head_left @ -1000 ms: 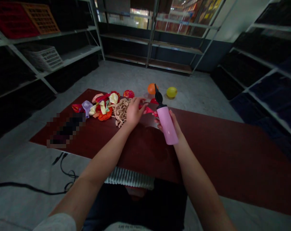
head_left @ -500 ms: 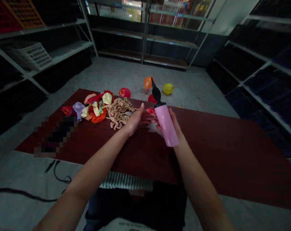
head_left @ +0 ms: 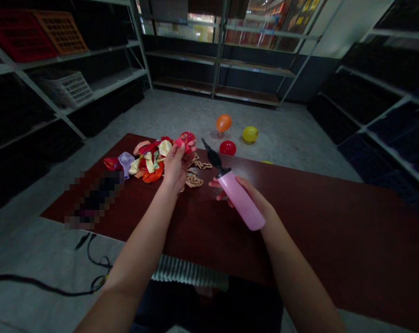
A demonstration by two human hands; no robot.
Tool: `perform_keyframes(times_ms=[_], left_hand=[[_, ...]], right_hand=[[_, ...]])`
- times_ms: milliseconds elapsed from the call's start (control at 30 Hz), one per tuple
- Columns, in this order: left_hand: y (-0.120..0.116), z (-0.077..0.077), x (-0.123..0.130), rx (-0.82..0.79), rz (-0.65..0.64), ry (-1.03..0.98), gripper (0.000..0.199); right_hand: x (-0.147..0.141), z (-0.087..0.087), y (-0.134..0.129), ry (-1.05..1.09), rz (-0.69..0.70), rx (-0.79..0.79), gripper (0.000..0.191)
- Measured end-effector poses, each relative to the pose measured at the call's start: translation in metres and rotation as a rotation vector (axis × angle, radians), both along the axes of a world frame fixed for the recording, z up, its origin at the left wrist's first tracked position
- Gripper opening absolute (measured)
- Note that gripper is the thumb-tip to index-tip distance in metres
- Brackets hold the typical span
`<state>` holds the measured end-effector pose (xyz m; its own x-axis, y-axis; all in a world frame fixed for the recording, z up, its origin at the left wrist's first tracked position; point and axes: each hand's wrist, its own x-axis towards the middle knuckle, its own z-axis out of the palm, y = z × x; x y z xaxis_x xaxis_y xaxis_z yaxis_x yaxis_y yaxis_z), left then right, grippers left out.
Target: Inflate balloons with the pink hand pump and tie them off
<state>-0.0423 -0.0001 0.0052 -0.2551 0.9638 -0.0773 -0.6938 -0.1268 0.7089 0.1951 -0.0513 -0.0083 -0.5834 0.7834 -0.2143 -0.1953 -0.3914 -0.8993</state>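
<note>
My left hand [head_left: 174, 169] is closed on a small limp red balloon [head_left: 182, 144], held up over the far part of the table. My right hand [head_left: 259, 201] is wrapped round the pink barrel of a balloon pump [head_left: 242, 201]. The pump is tilted, its black nozzle [head_left: 211, 155] pointing up and left, apart from the red balloon. Left of my left hand lies a heap of uninflated balloons [head_left: 154, 172] in several colours. Tan cord [head_left: 194, 180] lies in loops beside and partly behind that hand.
Past the dark red-brown table [head_left: 316, 222], inflated balloons rest on the floor: an orange balloon [head_left: 223, 123], a yellow balloon [head_left: 250, 134] and a red balloon [head_left: 227, 148]. Metal shelves [head_left: 181, 58] stand around. A black cable [head_left: 39, 286] runs along the floor at left.
My left hand has moved left and up, away from the pump, with the red balloon in it. The pump in my right hand has tilted further left and dropped slightly.
</note>
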Motion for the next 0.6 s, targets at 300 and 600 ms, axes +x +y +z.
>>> perform_keyframes(times_ms=[300,600], left_hand=[[-0.004,0.01,0.003,-0.006,-0.028,-0.124,0.047],[-0.001,0.008,0.001,-0.021,-0.05,-0.116,0.037]], right_hand=[[-0.003,0.004,-0.005,-0.153,0.106,0.036,0.054],[-0.002,0.003,-0.003,-0.151,0.123,0.069,0.051]])
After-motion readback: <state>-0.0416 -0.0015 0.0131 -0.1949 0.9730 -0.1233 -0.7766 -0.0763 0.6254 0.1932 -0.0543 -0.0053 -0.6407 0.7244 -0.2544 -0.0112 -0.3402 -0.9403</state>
